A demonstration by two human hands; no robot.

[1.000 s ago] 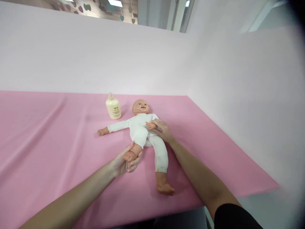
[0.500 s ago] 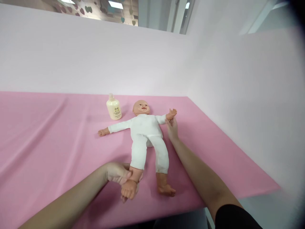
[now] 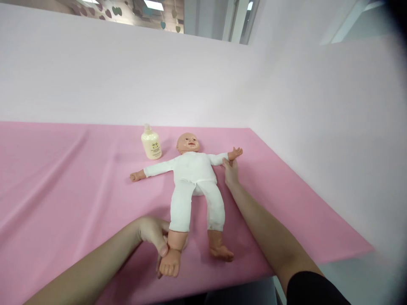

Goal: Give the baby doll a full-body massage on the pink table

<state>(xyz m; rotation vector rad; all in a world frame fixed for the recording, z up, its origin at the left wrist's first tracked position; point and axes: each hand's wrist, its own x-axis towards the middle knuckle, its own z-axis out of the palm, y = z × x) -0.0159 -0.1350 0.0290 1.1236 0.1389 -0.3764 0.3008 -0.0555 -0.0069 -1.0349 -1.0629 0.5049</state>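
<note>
A baby doll in a white cloth suit lies on its back on a pink cover, head at the far end. My left hand is closed round the ankle of the doll's leg on the left, thumb on top; its other fingers are mostly hidden beneath. My right hand grips the doll's arm on the right near the wrist, thumb and fingers pinched at the cuff. The doll's other arm lies stretched out to the left, and its other leg rests on the cover.
A pump-less-looking cream lotion bottle stands upright left of the doll's head. The pink cover has long creases on the left. White walls rise behind and to the right.
The doll's arm in my right hand has swung outward to the right and straightened. The leg in my left hand has come slightly nearer and to the left.
</note>
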